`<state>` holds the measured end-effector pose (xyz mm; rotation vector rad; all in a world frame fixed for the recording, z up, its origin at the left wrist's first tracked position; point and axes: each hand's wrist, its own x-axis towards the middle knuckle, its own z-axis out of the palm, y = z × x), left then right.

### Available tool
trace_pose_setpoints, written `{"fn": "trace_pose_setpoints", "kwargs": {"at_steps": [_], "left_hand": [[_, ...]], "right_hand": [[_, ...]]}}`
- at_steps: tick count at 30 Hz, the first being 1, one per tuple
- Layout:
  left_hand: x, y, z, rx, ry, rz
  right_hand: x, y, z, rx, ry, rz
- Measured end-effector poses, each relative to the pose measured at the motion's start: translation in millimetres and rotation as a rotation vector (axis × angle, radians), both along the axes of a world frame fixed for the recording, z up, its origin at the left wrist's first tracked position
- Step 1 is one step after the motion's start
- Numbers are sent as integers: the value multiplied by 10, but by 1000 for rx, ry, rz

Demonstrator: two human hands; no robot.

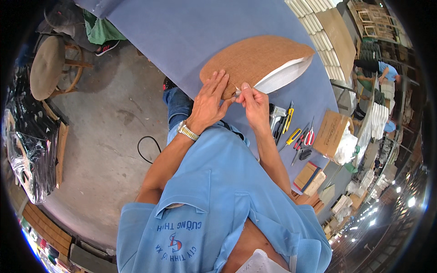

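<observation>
A rounded brown fabric cushion piece (259,57) lies at the near edge of the blue-grey table, its white inner side showing along the right edge. My left hand (210,98), with a metal watch on the wrist, rests flat on the brown fabric at its near left corner, fingers stretched out and thumb toward the edge. Close beside it, my right hand (255,103) pinches the near edge of the fabric between thumb and fingers. A small loose thread seems to stick up between the hands. What lies under the right fingertips is hidden.
Right of my right hand lie a staple gun (276,116), a yellow utility knife (288,119), a yellow-handled screwdriver (293,136) and red-handled scissors (309,136). A cardboard box (332,134) stands farther right. White stacked pieces (318,41) line the far right; a round stool (48,68) stands left.
</observation>
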<state>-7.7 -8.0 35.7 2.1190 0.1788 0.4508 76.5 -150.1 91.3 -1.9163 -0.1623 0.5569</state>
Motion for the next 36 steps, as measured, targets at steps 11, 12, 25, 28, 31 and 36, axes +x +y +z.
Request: {"fn": "trace_pose_setpoints", "kwargs": {"at_steps": [11,12,25,28,31,36], "left_hand": [[98,112,203,-91,-10,86],[110,137,236,-105,-4,92],[234,366,295,-311,18,173],[260,427,315,-340,23,199],[268,485,296,-353,17,228],[315,567,209,-283,-32,293]], "right_hand": [[127,254,202,-27,-130,98],[139,290,216,-24,-122,93],[252,564,177,-62,-195,146],[255,652,106,-21,-201,130],[256,728,-28,20,-240,157],[284,918,-224,137,-235,150]]}}
